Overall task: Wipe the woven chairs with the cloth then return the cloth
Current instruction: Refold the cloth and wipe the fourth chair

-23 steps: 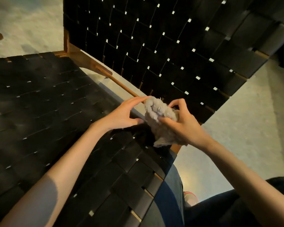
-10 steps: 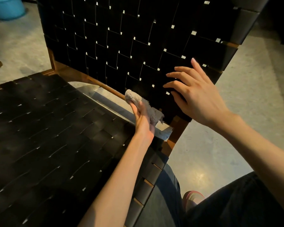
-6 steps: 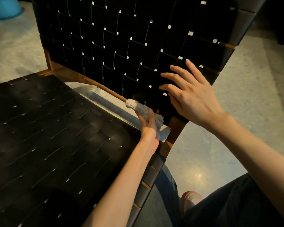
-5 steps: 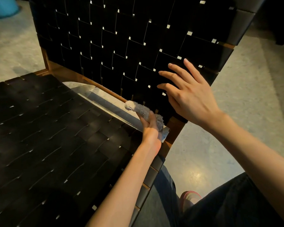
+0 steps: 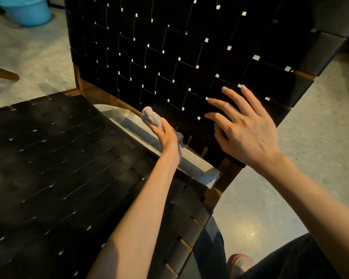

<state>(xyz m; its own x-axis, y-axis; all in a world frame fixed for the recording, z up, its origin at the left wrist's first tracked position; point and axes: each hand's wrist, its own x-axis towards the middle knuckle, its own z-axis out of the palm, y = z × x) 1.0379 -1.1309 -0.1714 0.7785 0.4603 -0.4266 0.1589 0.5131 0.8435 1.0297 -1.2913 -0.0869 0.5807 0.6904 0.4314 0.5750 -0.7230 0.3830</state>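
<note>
Left hand [image 5: 166, 137] presses cloth [image 5: 151, 117] against backrest [image 5: 169, 57].

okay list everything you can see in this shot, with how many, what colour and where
Woven-strap chair with wooden frame: one, black and brown, filling the centre and left.
Fluffy cloth: one, grey, at the backrest's lower edge.
Plastic bucket: one, blue, floor, top left.
Wooden leg of another piece: one, brown, left edge.
Shoe: one, pinkish, floor, bottom.
Left hand: holds the cloth.
Right hand: fingers spread on the backrest.
</note>
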